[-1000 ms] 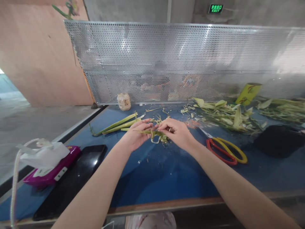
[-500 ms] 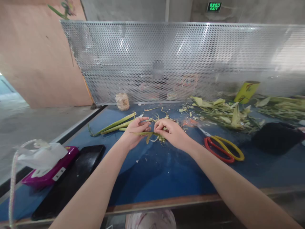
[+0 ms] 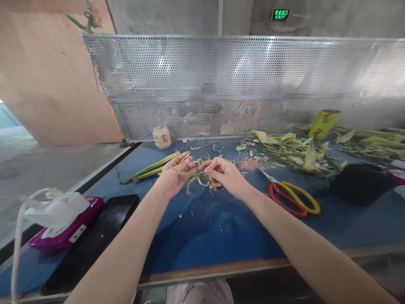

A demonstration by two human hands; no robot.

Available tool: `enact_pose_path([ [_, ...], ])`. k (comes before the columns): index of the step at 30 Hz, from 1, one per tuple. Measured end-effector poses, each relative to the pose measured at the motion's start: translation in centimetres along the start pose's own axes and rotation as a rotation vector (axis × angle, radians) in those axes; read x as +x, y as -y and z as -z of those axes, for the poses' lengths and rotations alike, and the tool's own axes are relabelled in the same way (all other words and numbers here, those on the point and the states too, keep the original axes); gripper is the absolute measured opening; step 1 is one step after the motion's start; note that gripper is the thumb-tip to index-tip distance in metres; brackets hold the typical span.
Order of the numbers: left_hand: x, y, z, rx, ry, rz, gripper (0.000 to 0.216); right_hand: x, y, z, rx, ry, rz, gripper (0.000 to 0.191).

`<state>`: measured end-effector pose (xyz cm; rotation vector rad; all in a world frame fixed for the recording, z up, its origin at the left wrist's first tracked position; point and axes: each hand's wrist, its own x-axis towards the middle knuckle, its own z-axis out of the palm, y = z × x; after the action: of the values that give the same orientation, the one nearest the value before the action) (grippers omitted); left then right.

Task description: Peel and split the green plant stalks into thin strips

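Note:
My left hand (image 3: 172, 175) and my right hand (image 3: 224, 175) meet over the blue table top (image 3: 221, 223), both pinching a thin green stem (image 3: 193, 174) that runs between them. A strip of its peel curls down under the stem. Small shreds of peel lie on the table just below and behind my hands. Several long peeled green stems (image 3: 152, 166) rest on the table to the left of my left hand.
Red and yellow scissors (image 3: 292, 196) lie right of my right hand. A heap of leaves and husks (image 3: 294, 152) sits at the back right by a yellow cup (image 3: 323, 123). A black phone (image 3: 95, 236) and a purple tissue box (image 3: 65, 228) lie front left. A perforated metal screen (image 3: 240, 84) closes the back.
My hands have lifted slightly and drawn a little apart along the stem. A strip of peel now hangs lower under it.

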<state>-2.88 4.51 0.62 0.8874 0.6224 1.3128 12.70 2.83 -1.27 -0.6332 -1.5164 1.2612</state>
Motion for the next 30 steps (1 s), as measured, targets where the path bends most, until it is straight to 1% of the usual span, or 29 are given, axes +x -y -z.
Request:
enact_pose_path([
  [3,-0.2,-0.3,-0.2,-0.091,-0.004,0.046,0.024,-0.1,0.2,-0.2,0.175,0.071,0.002,0.022],
  [5,-0.4,-0.4,-0.4,-0.1,0.0,0.065,0.024,-0.2,0.3,-0.2,0.233,0.094,0.008,0.022],
  [7,-0.5,-0.4,-0.6,-0.041,0.018,0.052,0.021,-0.2,0.2,-0.2,0.2,0.119,-0.001,0.022],
  [9,-0.7,-0.2,-0.7,0.053,0.041,0.031,0.022,-0.1,0.0,-0.2,0.115,0.133,-0.009,0.021],
  [12,-0.8,0.0,-0.7,0.193,0.084,0.025,0.024,-0.1,-0.2,-0.2,0.014,0.098,0.007,0.021],
  [15,-1.0,0.1,-0.7,0.301,0.121,0.031,0.022,0.0,-0.1,-0.1,-0.006,0.072,-0.007,0.023],
  [18,-1.1,-0.2,-0.7,0.369,0.153,0.05,0.018,0.0,0.0,-0.1,0.023,0.071,-0.046,0.024],
  [20,-1.2,-0.3,-0.8,0.387,0.149,0.054,0.018,0.0,0.0,-0.2,0.032,0.069,-0.067,0.025],
  [23,-1.2,-0.5,-0.7,0.398,0.108,0.062,0.019,0.1,0.1,0.0,0.005,0.058,-0.094,0.025],
  [25,-1.1,-0.7,-0.3,0.445,0.092,0.058,0.02,0.2,0.3,0.6,-0.032,0.035,-0.1,0.023],
  [27,-1.0,-1.0,0.1,0.515,0.058,0.01,0.022,0.3,0.8,1.6,-0.059,-0.036,-0.077,0.022],
  [28,-0.9,-1.1,0.3,0.542,0.027,-0.028,0.023,0.5,1.1,2.2,-0.062,-0.092,-0.052,0.023],
  [29,-0.8,-1.1,0.4,0.524,-0.004,-0.07,0.024,0.6,1.4,2.7,-0.048,-0.145,-0.014,0.024],
  [30,-0.6,-1.1,0.4,0.475,-0.006,-0.098,0.024,0.7,1.6,3.2,-0.03,-0.178,0.039,0.024],
])
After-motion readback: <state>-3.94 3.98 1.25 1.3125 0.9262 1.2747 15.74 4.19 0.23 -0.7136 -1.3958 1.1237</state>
